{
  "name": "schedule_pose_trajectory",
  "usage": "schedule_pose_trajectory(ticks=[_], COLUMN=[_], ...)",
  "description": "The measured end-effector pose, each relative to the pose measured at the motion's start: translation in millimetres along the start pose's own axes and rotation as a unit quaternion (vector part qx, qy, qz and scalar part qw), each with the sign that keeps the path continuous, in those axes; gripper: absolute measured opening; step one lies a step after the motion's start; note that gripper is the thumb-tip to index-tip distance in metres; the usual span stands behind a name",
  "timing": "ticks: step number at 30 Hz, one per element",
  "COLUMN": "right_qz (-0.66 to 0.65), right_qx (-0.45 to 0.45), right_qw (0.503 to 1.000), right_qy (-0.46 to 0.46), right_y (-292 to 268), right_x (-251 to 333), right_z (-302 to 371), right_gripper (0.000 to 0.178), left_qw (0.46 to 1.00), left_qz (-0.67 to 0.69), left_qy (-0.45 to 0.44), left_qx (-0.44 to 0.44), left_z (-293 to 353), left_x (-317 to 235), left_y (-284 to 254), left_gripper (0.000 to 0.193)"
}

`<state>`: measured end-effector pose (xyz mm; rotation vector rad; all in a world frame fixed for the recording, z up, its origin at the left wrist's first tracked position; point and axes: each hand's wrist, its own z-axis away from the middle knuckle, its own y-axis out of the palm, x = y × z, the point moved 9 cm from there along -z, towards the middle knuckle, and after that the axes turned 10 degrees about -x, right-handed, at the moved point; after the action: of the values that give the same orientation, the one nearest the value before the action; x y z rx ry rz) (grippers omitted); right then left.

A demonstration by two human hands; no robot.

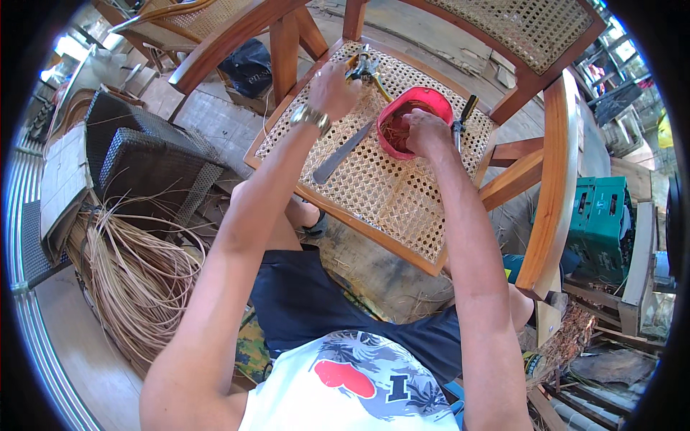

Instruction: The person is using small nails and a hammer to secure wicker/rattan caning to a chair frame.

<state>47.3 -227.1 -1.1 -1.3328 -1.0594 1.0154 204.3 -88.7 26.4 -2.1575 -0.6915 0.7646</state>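
Note:
The woven cane seat of a wooden chair (388, 194) lies before me. My left hand (334, 92) is over its far left part, fingers curled beside pliers (365, 66) with yellow on the handles; what the fingertips hold is hidden. A red plastic bowl (384, 141) stands on the seat with thin brown strands inside. My right hand (428, 133) reaches over its rim, fingers bent together inside; whatever they pinch cannot be made out. Between the hands lies a flat metal blade (342, 155), one end against the bowl. A dark-handled tool (463, 118) rests right of the bowl.
A big bundle of cane strips (136, 280) lies at my left, below dark woven panels (147, 154). Green crates (600, 223) stand at the right. The chair's armrests (550, 194) rise on both sides. A black bag (248, 68) sits beyond the left armrest.

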Motion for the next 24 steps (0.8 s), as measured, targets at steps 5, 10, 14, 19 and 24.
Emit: schedule_pose_trajectory(ticks=[5,10,14,19,24], right_qz=[-0.034,-0.075,-0.195,-0.275,-0.283], right_qx=[-0.046,-0.095,-0.074,-0.084,-0.128], right_qw=[0.998,0.991,0.978,0.954,0.95], right_qy=[-0.026,-0.062,0.018,0.087,0.036], right_y=[7.2,-9.3,-9.2,-24.2,-25.4], right_x=[-18.2,-9.4,-27.7,-30.6,-31.7], right_z=[2.0,-6.4,0.5,8.9,13.5], right_gripper=[0.026,0.018,0.016,0.024,0.017], left_qw=[0.915,0.93,0.938,0.927,0.927], left_qz=[0.365,0.334,0.322,0.361,0.366], left_qy=[-0.04,-0.021,-0.011,-0.028,0.018], left_qx=[0.17,0.15,0.127,0.1,0.077], left_z=[78.9,85.6,75.4,71.1,70.4], left_x=[-52.3,-33.9,-42.3,-53.5,-64.5], left_y=[-21.9,-14.1,-25.0,-46.8,-55.7], left_gripper=[0.033,0.033,0.033,0.03,0.029])
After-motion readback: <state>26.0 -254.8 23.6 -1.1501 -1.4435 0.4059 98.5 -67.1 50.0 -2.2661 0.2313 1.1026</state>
